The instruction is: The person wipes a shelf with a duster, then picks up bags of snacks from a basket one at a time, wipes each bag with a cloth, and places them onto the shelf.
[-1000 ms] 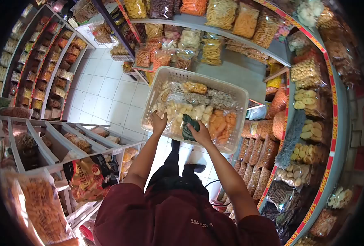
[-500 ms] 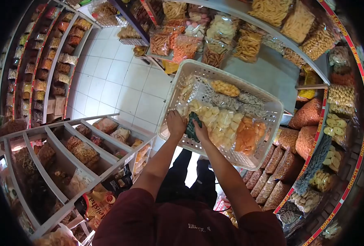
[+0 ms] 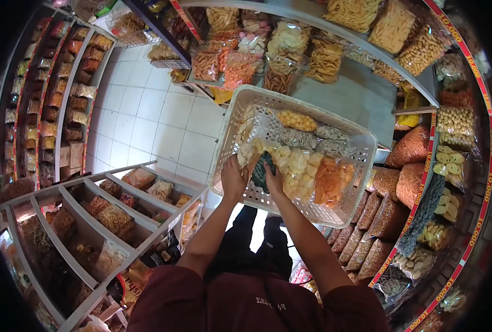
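A cream plastic basket (image 3: 365,182) with a perforated rim and walls lies in front of me. Inside it are clear bags of pale round crackers (image 3: 298,166), orange chips (image 3: 332,181), yellow snacks (image 3: 297,120) and greyish snacks (image 3: 304,138). At the basket's near left corner, my left hand (image 3: 235,178) has its fingers closed at the lower edge of a bag of pale snacks (image 3: 247,151). Just to the right, my right hand (image 3: 273,180) grips a crumpled dark green cloth (image 3: 261,170) over the basket. My fingertips are partly hidden.
A divided rack (image 3: 102,213) with bagged snacks stands at lower left. Stocked shelves (image 3: 428,182) curve along the right, with large snack bags (image 3: 379,216) beneath. Bags hang or lie beyond the basket above a greenish surface (image 3: 348,102). White floor tiles (image 3: 146,122) show at left.
My view has shifted slightly. My left hand has moved a little down and left, and more of the pale snack bag shows above it. The green cloth stays in my right hand.
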### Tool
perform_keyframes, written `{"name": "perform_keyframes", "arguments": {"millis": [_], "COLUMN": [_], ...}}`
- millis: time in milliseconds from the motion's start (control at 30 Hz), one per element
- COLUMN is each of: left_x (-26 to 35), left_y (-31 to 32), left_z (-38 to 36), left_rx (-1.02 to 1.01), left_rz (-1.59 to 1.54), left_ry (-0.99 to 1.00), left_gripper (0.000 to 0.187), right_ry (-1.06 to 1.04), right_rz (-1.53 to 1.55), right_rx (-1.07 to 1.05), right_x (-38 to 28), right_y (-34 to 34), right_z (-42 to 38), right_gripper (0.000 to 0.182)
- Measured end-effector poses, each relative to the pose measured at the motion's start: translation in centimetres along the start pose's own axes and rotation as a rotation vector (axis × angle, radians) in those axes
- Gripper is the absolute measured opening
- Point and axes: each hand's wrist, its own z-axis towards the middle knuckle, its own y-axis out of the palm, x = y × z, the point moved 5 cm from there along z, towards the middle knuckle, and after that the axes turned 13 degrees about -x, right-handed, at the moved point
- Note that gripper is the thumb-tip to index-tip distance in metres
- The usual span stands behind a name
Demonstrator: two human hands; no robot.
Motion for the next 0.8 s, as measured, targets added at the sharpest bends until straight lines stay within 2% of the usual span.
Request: {"name": "perform_keyframes", "arguments": {"millis": [67,200,300,333,433,500,567,700,800], "left_x": [1.9,5.2,9.6,9.8,12.8,15.0,14.8,24.0,30.7], "left_y": [-1.6,-1.7,-3.0,-2.0,-1.6,-1.9,0.8,-2.7,-4.2], "left_z": [-0.7,-1.7,-2.7,-2.6,-3.4,-4.8,-5.4,-9.6,-12.9], "left_rx": [0.092,-0.018,-0.112,-0.131,-0.308,-0.516,-0.72,-0.951,-1.045], "left_rz": [-0.062,-0.596,-0.623,-0.731,-1.107,-1.331,-1.589,-1.687,-1.627], "left_ry": [0.134,0.073,0.209,0.271,0.217,0.005,-0.102,0.016,0.122], "left_gripper": [0.054,0.055,0.055,0.055,0.053,0.054,0.059,0.071,0.08], "right_ry": [-0.043,-0.19,-0.294,-0.329,-0.561,-0.592,-0.61,-0.779,-0.909], "right_rz": [0.052,0.174,0.154,0.138,0.199,0.217,0.232,0.218,0.052], "right_rx": [0.039,0.104,0.075,0.056,0.001,-0.033,-0.043,0.083,0.385], "right_x": [-1.4,-4.0,-5.9,-6.8,-10.3,-10.7,-12.3,-15.7,-15.5], "right_y": [-1.0,-3.6,-6.8,-7.9,-10.8,-12.9,-14.9,-18.6,-21.8], "right_z": [-0.7,-2.0,-3.8,-4.7,-10.0,-12.7,-17.1,-27.3,-33.8], "right_gripper": [0.059,0.053,0.049,0.048,0.046,0.044,0.043,0.046,0.048]}}
